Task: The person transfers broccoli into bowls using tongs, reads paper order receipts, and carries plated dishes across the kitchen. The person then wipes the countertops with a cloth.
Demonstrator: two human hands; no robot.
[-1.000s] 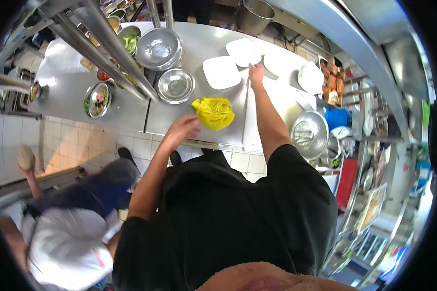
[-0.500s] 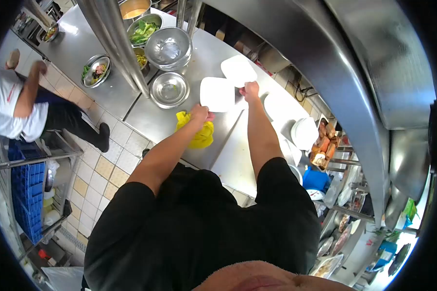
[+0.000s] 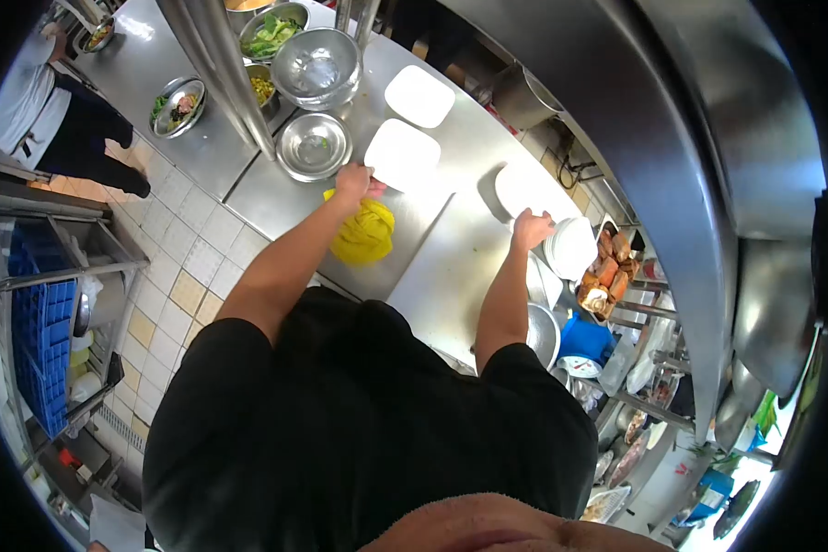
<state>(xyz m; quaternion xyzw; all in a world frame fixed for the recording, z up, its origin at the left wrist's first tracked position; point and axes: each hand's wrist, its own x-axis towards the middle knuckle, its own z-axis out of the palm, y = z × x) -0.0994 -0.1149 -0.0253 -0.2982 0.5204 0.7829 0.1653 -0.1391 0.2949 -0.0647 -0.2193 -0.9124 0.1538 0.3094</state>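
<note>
A white square plate (image 3: 402,155) lies on the steel counter, with my left hand (image 3: 351,187) closed at its near left corner. Just beyond it sits another white plate (image 3: 419,97), untouched. A crumpled yellow cloth (image 3: 362,234) is directly below my left hand. On the right, my right hand (image 3: 532,228) has its fingers stretched out beside a stack of white dishes (image 3: 570,249); whether they touch it I cannot tell. Past those fingers is a further white dish (image 3: 522,189). A white cutting board (image 3: 460,262) lies between my arms.
Steel bowls (image 3: 314,146) stand at the left, one holding leafy greens (image 3: 271,35). A metal post (image 3: 216,78) rises there. An overhead steel shelf (image 3: 607,110) curves along the right. A blue scale (image 3: 585,342) stands at right. Another person (image 3: 41,106) stands at far left.
My right hand has let go of the farther plate and moved right to the dish stack. That plate now lies farther left. My left hand and its plate have shifted slightly up and left.
</note>
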